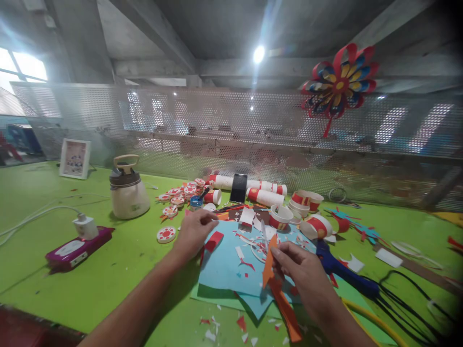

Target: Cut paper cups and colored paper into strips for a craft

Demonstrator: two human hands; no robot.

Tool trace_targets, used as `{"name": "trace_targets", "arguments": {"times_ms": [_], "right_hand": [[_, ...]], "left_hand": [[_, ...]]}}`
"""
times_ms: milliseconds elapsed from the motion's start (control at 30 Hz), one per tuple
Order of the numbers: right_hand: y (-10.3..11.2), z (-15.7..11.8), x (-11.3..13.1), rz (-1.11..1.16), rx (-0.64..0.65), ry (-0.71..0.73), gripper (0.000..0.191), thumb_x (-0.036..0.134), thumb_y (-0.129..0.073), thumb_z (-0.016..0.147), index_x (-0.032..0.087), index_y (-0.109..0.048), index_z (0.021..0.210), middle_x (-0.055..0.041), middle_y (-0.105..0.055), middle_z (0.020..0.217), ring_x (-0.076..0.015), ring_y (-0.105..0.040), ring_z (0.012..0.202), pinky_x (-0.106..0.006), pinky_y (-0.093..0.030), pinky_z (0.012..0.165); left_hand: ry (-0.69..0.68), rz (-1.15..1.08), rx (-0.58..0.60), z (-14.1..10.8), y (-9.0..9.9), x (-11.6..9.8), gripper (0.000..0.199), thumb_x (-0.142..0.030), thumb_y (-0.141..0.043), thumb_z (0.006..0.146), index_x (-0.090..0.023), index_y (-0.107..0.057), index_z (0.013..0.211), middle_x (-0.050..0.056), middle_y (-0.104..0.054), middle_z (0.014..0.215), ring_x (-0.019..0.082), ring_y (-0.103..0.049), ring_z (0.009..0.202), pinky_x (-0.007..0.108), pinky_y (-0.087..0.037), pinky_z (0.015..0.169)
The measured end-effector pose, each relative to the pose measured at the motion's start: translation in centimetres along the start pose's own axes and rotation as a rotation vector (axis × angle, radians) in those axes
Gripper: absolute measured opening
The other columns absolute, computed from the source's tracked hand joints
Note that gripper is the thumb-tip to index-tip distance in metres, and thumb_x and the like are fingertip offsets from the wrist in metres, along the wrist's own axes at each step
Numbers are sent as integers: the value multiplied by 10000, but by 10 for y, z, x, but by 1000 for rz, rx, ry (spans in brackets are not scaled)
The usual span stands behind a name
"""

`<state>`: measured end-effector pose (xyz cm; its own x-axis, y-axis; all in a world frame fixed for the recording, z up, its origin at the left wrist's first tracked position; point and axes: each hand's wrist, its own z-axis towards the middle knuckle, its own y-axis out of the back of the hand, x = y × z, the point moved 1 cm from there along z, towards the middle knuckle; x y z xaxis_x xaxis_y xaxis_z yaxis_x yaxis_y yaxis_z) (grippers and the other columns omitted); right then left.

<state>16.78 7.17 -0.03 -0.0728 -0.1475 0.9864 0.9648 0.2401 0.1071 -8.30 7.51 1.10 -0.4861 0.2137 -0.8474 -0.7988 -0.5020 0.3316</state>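
Observation:
My right hand [298,262] pinches a folded orange paper strip [285,308] between thumb and fingers; its pointed upper part stands up and its tail hangs toward me. My left hand [193,230] hovers at the left edge of the light blue paper sheets [224,270], fingers loosely bent, with nothing visible in them. A red paper piece [214,241] lies just right of that wrist. Red and white scraps [239,252] litter the blue sheets. Just beyond the left fingertips are a small blue jar [196,202] with a dark-handled tool and some dark and orange pieces.
Paper cups [265,197] and cut cup pieces crowd the back, beside a black phone [238,187]. Decorated discs [166,234] lie left. A blue-handled tool [347,272] with a black cord sits right. A jug [129,195] and purple power strip [79,248] stand farther left.

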Motion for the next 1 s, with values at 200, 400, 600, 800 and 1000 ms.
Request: {"name": "trace_targets", "arguments": {"times_ms": [200, 400, 600, 800, 1000], "right_hand": [[-1, 0, -2, 0, 18, 5, 304, 445, -645, 780, 173, -566, 668, 42, -555, 555, -99, -468, 505, -224, -361, 501], [-3, -3, 0, 6, 52, 12, 325, 459, -638, 773, 173, -551, 646, 44, -539, 539, -105, -476, 516, -230, -376, 518], [-6, -2, 0, -4, 16, 23, 331, 447, -628, 763, 176, -525, 602, 38, -530, 517, -109, -456, 499, -237, -357, 502], [-12, 0, -3, 7, 26, 17, 270, 364, -595, 804, 182, -530, 615, 44, -523, 522, -101, -450, 487, -225, -341, 478], [-11, -3, -6, 21, 49, 7, 264, 356, -573, 823, 177, -537, 631, 40, -510, 544, -96, -443, 496, -219, -338, 469]], "left_hand": [[12, -10, -330, 33, 47, -1, 335, -397, -559, 728, -110, -671, 859, 17, -635, 600, 130, -561, 516, 234, -431, 499], [-96, 194, -220, 88, 51, -33, 353, -290, -527, 808, -116, -622, 1099, 83, -696, 940, 175, -656, 828, 261, -515, 687], [-92, 637, 146, 140, -4, -30, 316, -316, -552, 886, -161, -553, 1161, 87, -583, 1163, 218, -600, 974, 415, -516, 809], [-103, 976, 470, 165, -48, -3, 336, -310, -558, 883, -164, -537, 1185, 93, -570, 1186, 223, -593, 995, 425, -512, 820], [-44, 1115, 625, 187, -70, 7, 342, -309, -572, 875, -169, -537, 1185, 89, -571, 1182, 226, -593, 1000, 420, -513, 816]]}}
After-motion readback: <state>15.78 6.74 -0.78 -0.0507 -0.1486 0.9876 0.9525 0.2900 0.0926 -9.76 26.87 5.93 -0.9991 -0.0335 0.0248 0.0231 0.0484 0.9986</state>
